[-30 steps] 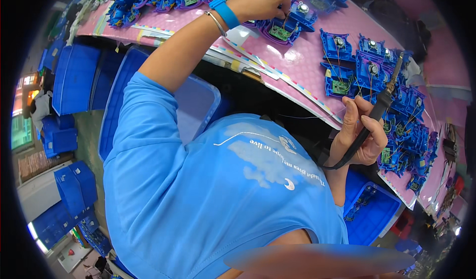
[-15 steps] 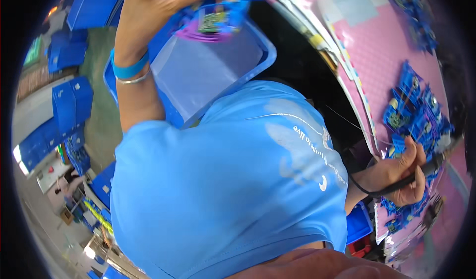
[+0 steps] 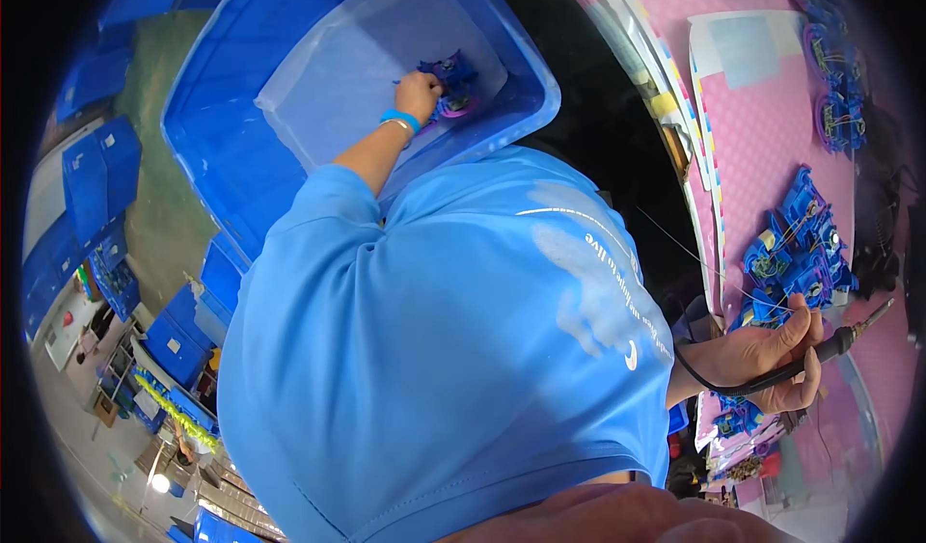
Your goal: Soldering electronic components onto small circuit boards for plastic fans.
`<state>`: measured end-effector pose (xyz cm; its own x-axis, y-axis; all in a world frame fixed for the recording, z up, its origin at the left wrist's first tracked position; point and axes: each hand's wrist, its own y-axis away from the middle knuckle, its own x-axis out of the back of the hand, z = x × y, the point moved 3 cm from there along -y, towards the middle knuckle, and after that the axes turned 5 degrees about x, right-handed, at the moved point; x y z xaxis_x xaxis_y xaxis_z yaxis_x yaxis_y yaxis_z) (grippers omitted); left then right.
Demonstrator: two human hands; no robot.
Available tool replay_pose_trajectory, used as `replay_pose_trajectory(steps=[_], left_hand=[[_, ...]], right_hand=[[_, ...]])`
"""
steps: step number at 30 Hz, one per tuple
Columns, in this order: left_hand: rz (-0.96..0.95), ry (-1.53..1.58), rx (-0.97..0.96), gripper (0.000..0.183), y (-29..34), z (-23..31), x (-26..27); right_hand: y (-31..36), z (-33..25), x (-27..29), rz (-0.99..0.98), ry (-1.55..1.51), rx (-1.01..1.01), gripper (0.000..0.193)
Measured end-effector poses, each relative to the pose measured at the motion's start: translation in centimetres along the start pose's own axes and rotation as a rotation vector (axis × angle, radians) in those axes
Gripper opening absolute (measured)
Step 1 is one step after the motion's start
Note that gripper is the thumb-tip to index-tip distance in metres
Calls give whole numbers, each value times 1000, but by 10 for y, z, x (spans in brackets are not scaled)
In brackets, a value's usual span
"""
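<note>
My left hand (image 3: 419, 95) reaches down into a large blue bin (image 3: 526, 37). Its fingers are closed on a blue plastic assembly (image 3: 449, 68), which shows some purple and sits low over the pale sheet (image 3: 376, 51) inside. I cannot tell whether the assembly rests on the sheet. Over the pink table at the right, my right hand (image 3: 772, 350) grips a soldering iron (image 3: 831, 344) by its black handle, metal tip pointing away to the right. A thin wire (image 3: 687, 246) runs to its thumb and fingertip. Just beyond that hand lies a pile of blue assemblies (image 3: 796, 244) with wires.
More blue assemblies (image 3: 837, 90) lie in a row at the table's far right. The pink table's (image 3: 752, 128) edge bears layered sheets (image 3: 666, 99). Several blue crates (image 3: 101, 172) stand on the floor at the left. The iron's black cord (image 3: 704, 379) loops under my right wrist.
My left hand has carried the blue assembly down into the bin, and more of the bin now shows. My right hand keeps the soldering iron, nearly in the same place.
</note>
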<state>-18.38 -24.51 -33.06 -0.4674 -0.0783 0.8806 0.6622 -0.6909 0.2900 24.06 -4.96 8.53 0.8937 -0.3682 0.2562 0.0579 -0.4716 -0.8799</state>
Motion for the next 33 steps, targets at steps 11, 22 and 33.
replay_pose_trajectory(steps=[11,22,33], left_hand=[[443,376,-135,26,-18,90,77],[730,341,-1236,26,-78,372,305],[321,-174,-1216,30,-119,451,253]], right_hand=[[4,-2,-10,47,-2,-167,34],[20,-5,12,74,-142,-181,31],[40,5,44,181,-167,-266,34]])
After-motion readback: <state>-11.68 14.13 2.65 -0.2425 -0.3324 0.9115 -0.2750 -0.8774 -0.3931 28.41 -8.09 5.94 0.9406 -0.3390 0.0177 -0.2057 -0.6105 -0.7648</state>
